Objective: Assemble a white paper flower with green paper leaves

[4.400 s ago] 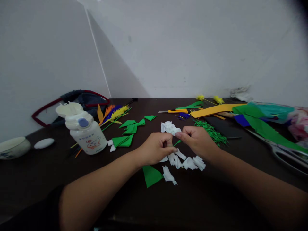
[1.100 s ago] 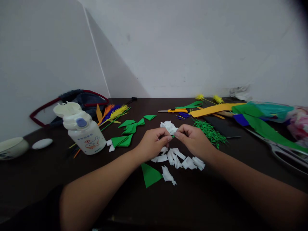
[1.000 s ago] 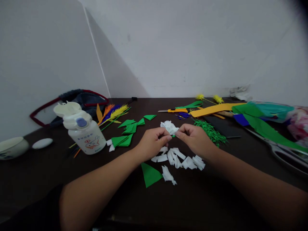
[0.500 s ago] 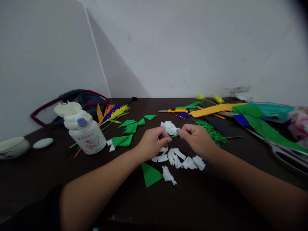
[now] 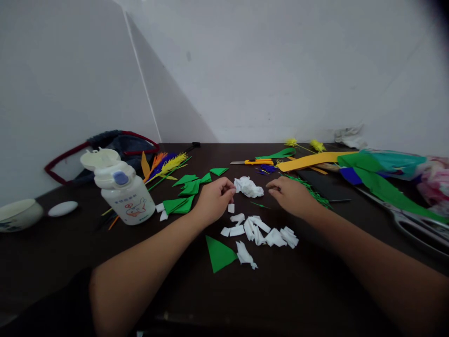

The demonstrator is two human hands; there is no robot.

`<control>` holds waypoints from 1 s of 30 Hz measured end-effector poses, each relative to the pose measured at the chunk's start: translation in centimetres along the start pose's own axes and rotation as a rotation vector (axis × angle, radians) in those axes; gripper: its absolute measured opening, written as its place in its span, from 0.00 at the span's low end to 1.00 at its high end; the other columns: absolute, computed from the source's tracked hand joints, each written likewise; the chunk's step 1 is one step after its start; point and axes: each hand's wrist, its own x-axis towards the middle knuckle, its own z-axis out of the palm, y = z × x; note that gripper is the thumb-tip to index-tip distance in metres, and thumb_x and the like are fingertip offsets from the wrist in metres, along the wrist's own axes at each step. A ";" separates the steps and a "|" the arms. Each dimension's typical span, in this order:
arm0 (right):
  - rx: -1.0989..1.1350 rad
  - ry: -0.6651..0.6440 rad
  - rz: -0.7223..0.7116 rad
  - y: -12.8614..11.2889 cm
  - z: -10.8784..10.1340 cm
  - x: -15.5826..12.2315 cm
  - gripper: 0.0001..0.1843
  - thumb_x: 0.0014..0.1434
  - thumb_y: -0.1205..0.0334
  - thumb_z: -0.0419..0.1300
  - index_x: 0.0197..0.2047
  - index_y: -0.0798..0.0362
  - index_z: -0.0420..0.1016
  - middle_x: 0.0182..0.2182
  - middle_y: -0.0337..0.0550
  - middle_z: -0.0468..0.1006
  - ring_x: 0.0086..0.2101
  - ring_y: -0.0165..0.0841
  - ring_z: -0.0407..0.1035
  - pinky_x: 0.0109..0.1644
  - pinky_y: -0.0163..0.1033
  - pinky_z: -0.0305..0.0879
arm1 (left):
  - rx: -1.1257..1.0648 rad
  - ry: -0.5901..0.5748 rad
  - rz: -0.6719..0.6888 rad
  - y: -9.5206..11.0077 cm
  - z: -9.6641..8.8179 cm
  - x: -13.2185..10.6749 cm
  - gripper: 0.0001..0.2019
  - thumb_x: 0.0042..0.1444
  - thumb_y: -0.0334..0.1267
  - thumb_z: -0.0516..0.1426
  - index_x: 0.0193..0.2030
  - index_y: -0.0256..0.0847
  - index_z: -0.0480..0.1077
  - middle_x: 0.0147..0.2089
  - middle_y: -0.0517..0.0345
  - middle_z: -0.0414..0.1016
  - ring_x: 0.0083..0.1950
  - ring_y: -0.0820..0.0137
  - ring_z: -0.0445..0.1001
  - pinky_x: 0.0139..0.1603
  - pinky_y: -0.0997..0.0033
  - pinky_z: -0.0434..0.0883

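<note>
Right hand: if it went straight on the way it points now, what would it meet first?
Most likely the white wad, just beyond the right hand; from this one view, I can't tell whether the hand would touch it or pass above.

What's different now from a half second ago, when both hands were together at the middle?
The hands have parted: the left hand moved left, the right hand right. The green twist that was at their fingertips has been let go and lies between them. The white clump, cutter, bottle and scissors stayed put.
</note>
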 end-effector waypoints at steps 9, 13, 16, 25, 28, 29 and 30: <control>0.099 -0.180 -0.191 -1.0 0.9 -0.4 0.06 0.49 0.61 0.58 0.31 0.52 0.72 0.28 0.41 0.73 0.29 0.30 0.65 0.33 0.35 0.60 | 0.218 -0.098 0.027 -1.6 -0.1 0.5 0.06 0.50 0.37 0.51 0.32 0.41 0.68 0.31 0.59 0.71 0.31 0.72 0.66 0.31 0.72 0.61; -0.015 -0.265 -0.314 -1.3 1.8 -0.8 0.06 0.49 0.70 0.54 0.28 0.52 0.71 0.28 0.41 0.73 0.31 0.31 0.65 0.34 0.35 0.58 | 0.348 -0.189 0.084 -2.2 -0.1 0.5 0.07 0.48 0.39 0.54 0.34 0.41 0.68 0.34 0.58 0.68 0.33 0.71 0.66 0.33 0.71 0.61; -0.035 -0.293 -0.312 -1.0 1.6 -0.8 0.07 0.47 0.72 0.53 0.27 0.52 0.70 0.26 0.40 0.72 0.28 0.30 0.64 0.32 0.35 0.57 | 0.412 -0.232 0.098 -2.5 -0.1 0.5 0.09 0.47 0.40 0.55 0.36 0.42 0.69 0.35 0.58 0.66 0.33 0.71 0.66 0.34 0.71 0.62; -0.076 -0.247 -0.314 -1.1 1.6 -0.5 0.07 0.52 0.67 0.53 0.34 0.53 0.71 0.35 0.45 0.70 0.39 0.34 0.63 0.42 0.37 0.57 | 0.467 -0.273 0.101 -2.6 0.1 0.6 0.09 0.48 0.41 0.54 0.36 0.42 0.69 0.35 0.57 0.66 0.34 0.70 0.67 0.35 0.71 0.63; -0.088 -0.321 -0.310 -0.5 1.3 -0.4 0.09 0.50 0.72 0.51 0.30 0.53 0.70 0.32 0.43 0.72 0.33 0.31 0.64 0.37 0.35 0.58 | 0.470 -0.292 0.096 -2.6 0.0 0.6 0.09 0.49 0.41 0.53 0.36 0.42 0.69 0.35 0.57 0.67 0.34 0.70 0.67 0.35 0.71 0.62; -0.090 -0.344 -0.312 -0.2 1.0 -0.4 0.09 0.48 0.73 0.51 0.29 0.53 0.70 0.30 0.42 0.72 0.31 0.30 0.64 0.35 0.34 0.57 | 0.471 -0.301 0.093 -2.7 -0.1 0.6 0.09 0.49 0.41 0.53 0.36 0.42 0.70 0.35 0.57 0.67 0.34 0.70 0.67 0.35 0.71 0.62; -0.093 -0.365 -0.311 0.2 0.6 -0.4 0.10 0.46 0.74 0.52 0.27 0.53 0.70 0.28 0.41 0.72 0.29 0.30 0.64 0.33 0.34 0.57 | 0.472 -0.309 0.092 -2.7 -0.1 0.6 0.09 0.49 0.41 0.53 0.35 0.42 0.70 0.35 0.57 0.67 0.34 0.70 0.67 0.35 0.71 0.62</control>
